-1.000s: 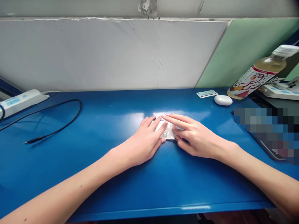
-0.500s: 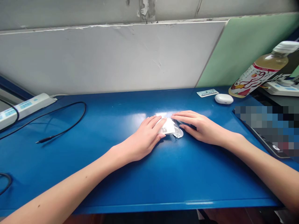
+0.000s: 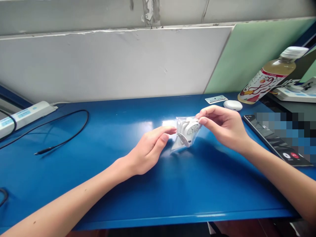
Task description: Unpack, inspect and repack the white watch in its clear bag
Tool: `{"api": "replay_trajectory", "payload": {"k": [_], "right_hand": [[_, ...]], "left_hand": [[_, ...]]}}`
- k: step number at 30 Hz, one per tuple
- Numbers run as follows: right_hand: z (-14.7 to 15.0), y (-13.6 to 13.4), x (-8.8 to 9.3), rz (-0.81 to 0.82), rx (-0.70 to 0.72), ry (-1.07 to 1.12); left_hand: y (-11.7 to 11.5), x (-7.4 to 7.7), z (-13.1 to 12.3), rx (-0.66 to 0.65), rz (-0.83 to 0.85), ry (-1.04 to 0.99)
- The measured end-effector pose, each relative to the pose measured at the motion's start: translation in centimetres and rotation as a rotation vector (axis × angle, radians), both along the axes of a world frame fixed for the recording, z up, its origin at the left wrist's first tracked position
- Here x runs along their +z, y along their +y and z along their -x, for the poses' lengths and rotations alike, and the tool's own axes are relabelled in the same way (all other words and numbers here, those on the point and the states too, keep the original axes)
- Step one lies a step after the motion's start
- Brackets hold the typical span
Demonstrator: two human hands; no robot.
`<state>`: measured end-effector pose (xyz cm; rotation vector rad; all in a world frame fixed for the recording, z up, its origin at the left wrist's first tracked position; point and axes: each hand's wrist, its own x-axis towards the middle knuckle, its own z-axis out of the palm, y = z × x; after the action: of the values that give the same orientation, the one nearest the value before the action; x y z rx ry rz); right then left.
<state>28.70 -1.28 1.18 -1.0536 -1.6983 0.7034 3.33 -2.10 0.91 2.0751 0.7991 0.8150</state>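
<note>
My right hand [image 3: 222, 126] pinches the upper right corner of a small clear plastic bag [image 3: 176, 147] between thumb and fingertips. The bag is tilted up over the blue table. Inside it show a rounded white item [image 3: 193, 127] with fine dark markings and a silver oval disc [image 3: 183, 140]; I cannot make out their exact kind. My left hand [image 3: 150, 149] is at the bag's left side, fingers stretched towards it and thumb apart. Its fingertips are at the bag's edge; whether they touch is unclear.
A black cable [image 3: 74, 140] and a white power strip [image 3: 27, 115] lie on the left of the blue table [image 3: 153, 197]. At right are a card [image 3: 216, 99], a white earbud case [image 3: 233, 105], a drink bottle [image 3: 268, 77] and a phone [image 3: 266, 138]. A wall stands behind.
My right hand has taken hold of the packet and raised its right side, turning its face. My left hand, which lay over the white packet, has drawn off to the left.
</note>
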Motion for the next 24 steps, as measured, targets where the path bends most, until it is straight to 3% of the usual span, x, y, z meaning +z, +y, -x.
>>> {"api": "replay_trajectory", "payload": {"k": [8, 12, 18, 24], "right_hand": [[1.4, 0.5, -1.3, 0.232, 0.031, 0.138], [1.9, 0.2, -1.7, 0.241, 0.089, 0.116], [1.5, 0.6, -1.9, 0.239, 0.059, 0.062], [1.0, 0.9, -2.2, 0.168, -0.08, -0.115]], "left_hand": [[-0.3, -0.3, -1.2, 0.172, 0.087, -0.018], [0.1, -0.8, -1.2, 0.299, 0.168, -0.02], [0.8, -1.0, -0.7, 0.357, 0.292, -0.05], [1.0, -0.8, -0.4, 0.376, 0.201, -0.027]]}}
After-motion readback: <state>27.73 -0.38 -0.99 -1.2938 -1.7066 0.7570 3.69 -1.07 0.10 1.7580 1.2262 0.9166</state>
